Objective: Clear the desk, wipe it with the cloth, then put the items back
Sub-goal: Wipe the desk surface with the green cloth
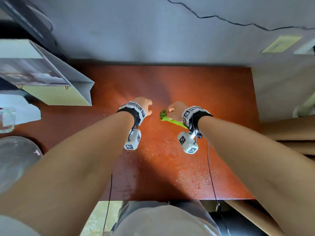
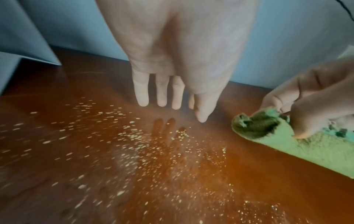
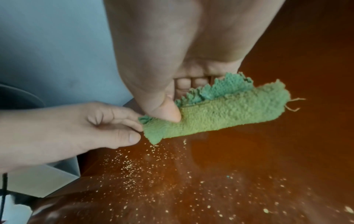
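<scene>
The reddish-brown desk (image 1: 204, 86) is strewn with pale yellow crumbs (image 1: 192, 176) across its middle and front. At its centre my right hand (image 1: 175, 109) grips a rolled green cloth (image 1: 172, 120) just above the surface. In the right wrist view the thumb pinches the cloth (image 3: 229, 112) against curled fingers of the right hand (image 3: 176, 98). My left hand (image 1: 144, 104) hovers just left of the cloth's end. In the left wrist view its fingers (image 2: 176, 104) point straight down over the crumbs (image 2: 134, 136) and hold nothing. The cloth (image 2: 287, 144) shows at that view's right edge.
A grey paper bag (image 1: 56, 82) lies on the desk's left rear corner. A glass jar (image 1: 6, 120) and a round glass dish (image 1: 17, 159) sit further left. Cardboard sheets (image 1: 289, 130) lean at the right. A grey wall with a black cable (image 1: 221, 19) backs the desk.
</scene>
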### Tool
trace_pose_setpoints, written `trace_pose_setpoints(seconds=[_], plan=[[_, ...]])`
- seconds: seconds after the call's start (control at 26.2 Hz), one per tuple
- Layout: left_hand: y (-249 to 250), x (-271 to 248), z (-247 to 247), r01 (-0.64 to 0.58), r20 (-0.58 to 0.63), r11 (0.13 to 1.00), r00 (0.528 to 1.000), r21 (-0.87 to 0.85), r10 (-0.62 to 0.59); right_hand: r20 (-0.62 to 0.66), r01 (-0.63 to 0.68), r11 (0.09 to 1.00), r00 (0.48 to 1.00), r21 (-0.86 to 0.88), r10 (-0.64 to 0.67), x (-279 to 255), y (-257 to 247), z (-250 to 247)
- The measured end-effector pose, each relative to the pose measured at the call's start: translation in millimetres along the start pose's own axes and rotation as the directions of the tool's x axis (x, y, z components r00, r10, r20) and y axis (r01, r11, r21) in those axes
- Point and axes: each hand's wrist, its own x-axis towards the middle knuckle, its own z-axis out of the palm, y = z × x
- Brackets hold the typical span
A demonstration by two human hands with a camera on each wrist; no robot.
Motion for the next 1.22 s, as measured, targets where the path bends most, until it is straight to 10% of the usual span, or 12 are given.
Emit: trace_pose_setpoints(seconds=[0.65,1.03,1.22], plan=[[-114.7,-138.3,25.2,0.505,-0.09,0.831,0.84,-0.233,-0.535,-0.02,0.197,0.977,0.98,-0.085,-0.2,35.0,-136.2,3.0],[-203.0,-110.6,48.2,0.644,-0.047,0.622,0.677,-0.446,-0.734,-0.328,-0.003,0.968,0.941,0.253,0.089,98.4,-172.7,5.3],[-233.6,-94.8,57.3,0.677,0.058,0.575,0.669,-0.459,-0.741,-0.329,-0.114,0.877,0.898,0.467,0.291,137.0,-181.1,11.1]])
